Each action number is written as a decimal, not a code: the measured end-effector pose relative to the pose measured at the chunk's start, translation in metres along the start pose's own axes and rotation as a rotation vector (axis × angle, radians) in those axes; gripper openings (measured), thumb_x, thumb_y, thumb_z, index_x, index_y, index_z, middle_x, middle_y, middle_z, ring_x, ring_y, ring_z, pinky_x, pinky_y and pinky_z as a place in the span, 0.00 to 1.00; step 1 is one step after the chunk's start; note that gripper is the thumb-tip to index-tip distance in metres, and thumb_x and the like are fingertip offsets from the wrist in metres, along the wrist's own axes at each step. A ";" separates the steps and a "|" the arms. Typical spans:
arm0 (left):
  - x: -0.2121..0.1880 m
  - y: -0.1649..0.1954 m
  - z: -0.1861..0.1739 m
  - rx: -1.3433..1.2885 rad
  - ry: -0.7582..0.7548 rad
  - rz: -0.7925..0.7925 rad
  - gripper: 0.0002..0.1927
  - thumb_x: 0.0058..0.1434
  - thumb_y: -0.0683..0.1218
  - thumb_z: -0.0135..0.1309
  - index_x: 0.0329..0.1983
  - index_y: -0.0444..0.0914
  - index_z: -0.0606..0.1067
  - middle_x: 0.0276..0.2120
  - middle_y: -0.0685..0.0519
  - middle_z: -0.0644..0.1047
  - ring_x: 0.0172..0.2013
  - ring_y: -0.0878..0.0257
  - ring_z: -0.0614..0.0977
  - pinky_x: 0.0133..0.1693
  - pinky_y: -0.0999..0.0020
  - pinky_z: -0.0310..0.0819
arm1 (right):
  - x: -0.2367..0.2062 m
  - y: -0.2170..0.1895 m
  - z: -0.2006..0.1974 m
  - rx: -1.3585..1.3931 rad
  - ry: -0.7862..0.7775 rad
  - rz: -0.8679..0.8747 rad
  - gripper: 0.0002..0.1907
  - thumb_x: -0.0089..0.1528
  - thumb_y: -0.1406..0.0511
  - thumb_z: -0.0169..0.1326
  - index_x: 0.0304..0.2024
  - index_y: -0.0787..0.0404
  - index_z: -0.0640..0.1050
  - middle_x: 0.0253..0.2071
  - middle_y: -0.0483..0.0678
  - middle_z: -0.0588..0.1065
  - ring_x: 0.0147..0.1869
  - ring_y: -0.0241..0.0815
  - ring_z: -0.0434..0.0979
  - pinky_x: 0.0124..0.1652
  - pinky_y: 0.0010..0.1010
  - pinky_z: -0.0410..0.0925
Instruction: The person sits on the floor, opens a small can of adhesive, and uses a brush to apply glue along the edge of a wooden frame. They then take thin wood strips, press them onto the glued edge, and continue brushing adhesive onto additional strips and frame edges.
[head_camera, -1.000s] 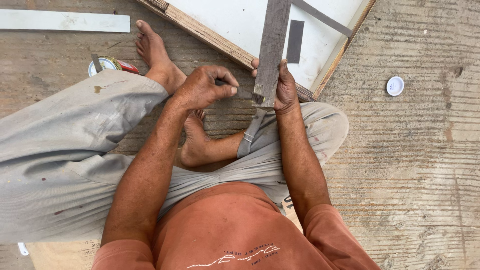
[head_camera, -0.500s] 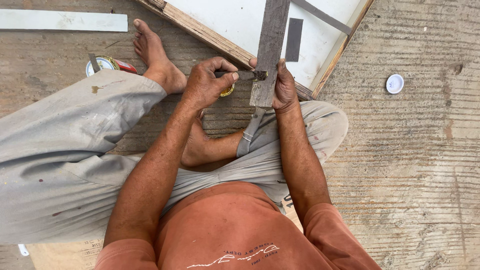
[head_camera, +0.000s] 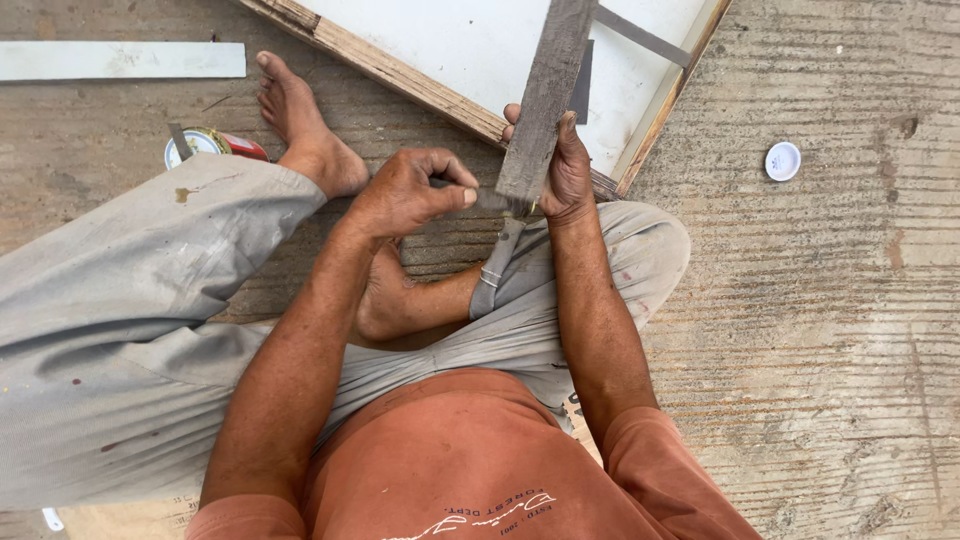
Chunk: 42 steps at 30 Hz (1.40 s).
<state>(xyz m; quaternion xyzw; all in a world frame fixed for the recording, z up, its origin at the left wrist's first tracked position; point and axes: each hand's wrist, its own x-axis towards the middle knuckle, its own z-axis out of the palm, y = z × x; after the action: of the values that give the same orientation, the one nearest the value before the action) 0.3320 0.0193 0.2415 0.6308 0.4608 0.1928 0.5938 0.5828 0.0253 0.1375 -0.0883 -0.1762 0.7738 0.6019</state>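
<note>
Hands meet in the middle of the view, over the crossed legs of a person who sits on the concrete floor (head_camera: 830, 330). The right hand (head_camera: 562, 170) is wrapped around a grey wooden strip (head_camera: 545, 95). It holds the strip near its low end, thumb on one side and fingers on the other. The strip stands nearly upright and runs up toward 12 o'clock, out of the top of the view.

The left hand (head_camera: 410, 192) is curled into a loose fist at 9 o'clock from the strip's low end. Its finger and thumb pinch a small dark thing (head_camera: 487, 200) that touches the strip. The thing is too small to tell what it is.

Behind the strip, at 12 o'clock, lies a white board with a wooden frame (head_camera: 400, 75). A bare foot (head_camera: 300, 125) rests on the floor at 10 o'clock from the hands. Just beside the foot, at its 8 o'clock, a red tin can (head_camera: 215, 145) lies near the grey trouser knee (head_camera: 150, 260). A flat white strip (head_camera: 120, 60) lies at the top left. A small round white lid (head_camera: 782, 161) sits alone on the floor at 3 o'clock, well apart from the hands. The person wears an orange shirt (head_camera: 470, 470).
</note>
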 end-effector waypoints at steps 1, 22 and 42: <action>0.000 0.001 -0.002 -0.067 -0.031 0.021 0.07 0.61 0.45 0.66 0.39 0.38 0.82 0.32 0.55 0.83 0.34 0.68 0.82 0.37 0.72 0.80 | 0.001 -0.003 0.003 -0.010 -0.017 -0.012 0.25 0.72 0.55 0.52 0.62 0.67 0.71 0.58 0.65 0.77 0.61 0.52 0.81 0.50 0.41 0.80; -0.007 -0.018 0.045 0.559 0.443 0.708 0.07 0.64 0.39 0.62 0.45 0.38 0.79 0.38 0.51 0.79 0.39 0.61 0.82 0.39 0.68 0.81 | 0.004 -0.008 0.009 -0.241 0.185 -0.324 0.33 0.68 0.56 0.60 0.70 0.58 0.62 0.58 0.59 0.77 0.64 0.52 0.79 0.57 0.42 0.79; 0.024 -0.049 0.045 -0.351 0.436 -0.039 0.09 0.65 0.41 0.60 0.46 0.33 0.78 0.29 0.55 0.80 0.26 0.71 0.81 0.25 0.78 0.75 | 0.005 -0.001 0.009 -0.329 0.109 -0.354 0.41 0.66 0.61 0.62 0.76 0.54 0.57 0.62 0.57 0.76 0.68 0.53 0.76 0.60 0.44 0.78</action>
<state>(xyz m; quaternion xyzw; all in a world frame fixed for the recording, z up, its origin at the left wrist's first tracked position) 0.3625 0.0063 0.1792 0.4529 0.5493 0.3893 0.5845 0.5792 0.0284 0.1467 -0.1943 -0.2800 0.6113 0.7143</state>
